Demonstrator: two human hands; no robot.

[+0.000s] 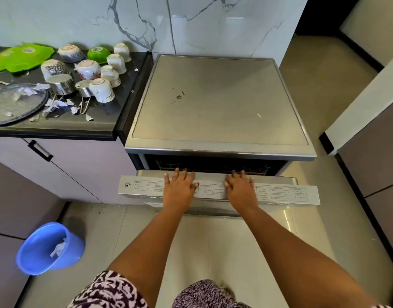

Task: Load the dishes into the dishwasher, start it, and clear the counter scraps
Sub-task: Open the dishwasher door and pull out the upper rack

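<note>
The silver dishwasher (pixel 220 101) stands right of the dark counter (pixel 57 125). Its door (pixel 286 192) is tilted partly open, showing a dark gap with a rack inside. My left hand (pixel 180 187) and my right hand (pixel 241 188) lie flat on the door's top edge, fingers straight. On the counter sit several upturned white cups (pixel 102 90), patterned bowls (pixel 55 67), a green bowl (pixel 99 54), steel pots (pixel 61 84), a green plate (pixel 20 57) and a glass lid (pixel 13 103). Paper scraps (pixel 74 110) lie among them.
A blue bucket (pixel 50 247) holding some paper stands on the tiled floor at the lower left. Cabinet doors (pixel 64 167) run under the counter. A tall unit (pixel 373 152) stands to the right of the dishwasher. Marble wall behind.
</note>
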